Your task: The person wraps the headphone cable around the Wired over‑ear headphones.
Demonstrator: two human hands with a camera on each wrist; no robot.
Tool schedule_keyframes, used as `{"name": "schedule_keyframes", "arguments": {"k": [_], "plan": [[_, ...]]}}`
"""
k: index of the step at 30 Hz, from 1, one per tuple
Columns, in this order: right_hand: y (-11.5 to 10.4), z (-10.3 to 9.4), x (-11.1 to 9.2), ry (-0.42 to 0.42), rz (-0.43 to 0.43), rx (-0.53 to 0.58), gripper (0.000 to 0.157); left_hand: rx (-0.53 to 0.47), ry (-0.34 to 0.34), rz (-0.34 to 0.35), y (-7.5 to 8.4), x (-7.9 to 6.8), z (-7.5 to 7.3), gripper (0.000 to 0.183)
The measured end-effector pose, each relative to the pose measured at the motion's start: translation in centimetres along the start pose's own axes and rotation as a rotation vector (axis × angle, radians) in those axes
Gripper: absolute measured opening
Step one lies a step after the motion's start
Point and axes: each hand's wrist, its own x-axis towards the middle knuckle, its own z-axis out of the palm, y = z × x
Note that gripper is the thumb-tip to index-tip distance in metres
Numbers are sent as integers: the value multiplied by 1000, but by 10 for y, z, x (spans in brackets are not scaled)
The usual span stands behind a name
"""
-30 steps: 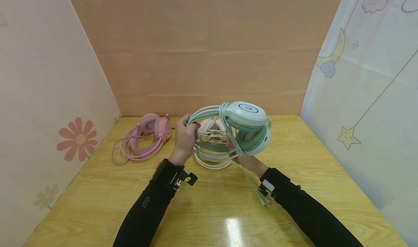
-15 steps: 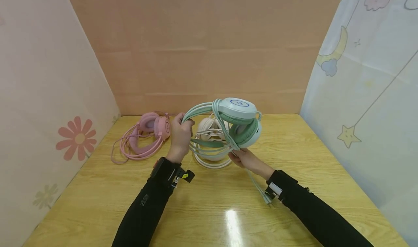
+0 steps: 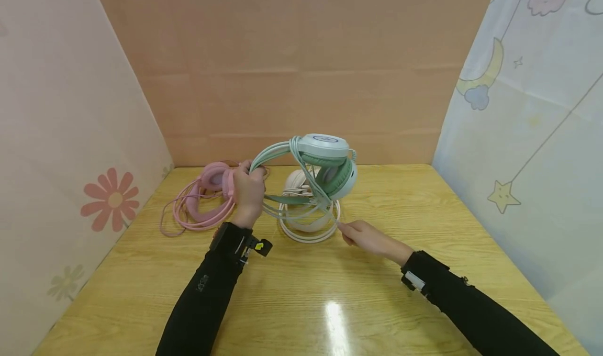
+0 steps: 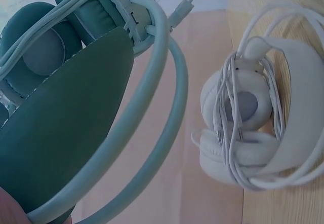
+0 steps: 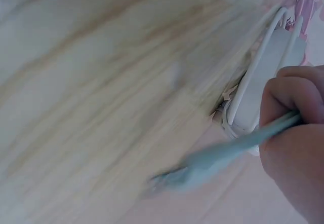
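My left hand (image 3: 249, 192) grips the headband of mint-green and white headphones (image 3: 325, 146), held above the table with the ear cups to the right. Their thin green cable (image 3: 301, 154) is wound around the headband close to the cups. Between thumb and fingers, my right hand (image 3: 365, 236) pinches the cable's loose end, below and right of the cups. Close up in the right wrist view, the cable end (image 5: 212, 160) sticks out from the curled fingers, its tip blurred. The left wrist view shows the green headband (image 4: 76, 107) filling the left side.
White headphones (image 3: 311, 226), wrapped in their own cable, lie on the wooden table (image 3: 282, 303) behind and below the green pair. Pink headphones (image 3: 207, 219) lie to the left, partly behind my left hand. A brown back panel (image 3: 301, 73) and patterned side panels enclose the table.
My left hand and the green headphones have shifted left. My right hand has moved right and down, away from the cups, drawing the cable end out.
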Motion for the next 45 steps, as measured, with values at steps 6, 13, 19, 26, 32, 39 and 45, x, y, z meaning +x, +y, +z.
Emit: {"name": "schedule_keyframes", "arguments": {"k": [6, 13, 19, 26, 32, 39, 45], "plan": [[2, -5, -16, 2, 20, -95, 57, 51, 54, 10, -5, 8, -11, 14], [-2, -12, -32, 10, 10, -176, 57, 86, 49, 2, -11, 11, -18, 18], [-5, -11, -43, 21, -22, -286, 53, 104, 44, 2, -14, 12, -20, 21], [-13, -9, -54, 71, -93, -531, 40, 172, 63, -7, -15, 15, -24, 21], [-27, -6, -64, 169, -279, -807, 30, 293, 38, 60, -19, 14, -26, 17], [-50, -6, -69, 325, -612, -1036, 44, 409, 62, 135, -23, 14, -21, 13], [-77, -12, -70, 385, -743, -1170, 54, 378, 9, 133, -21, 8, -16, 10]]}}
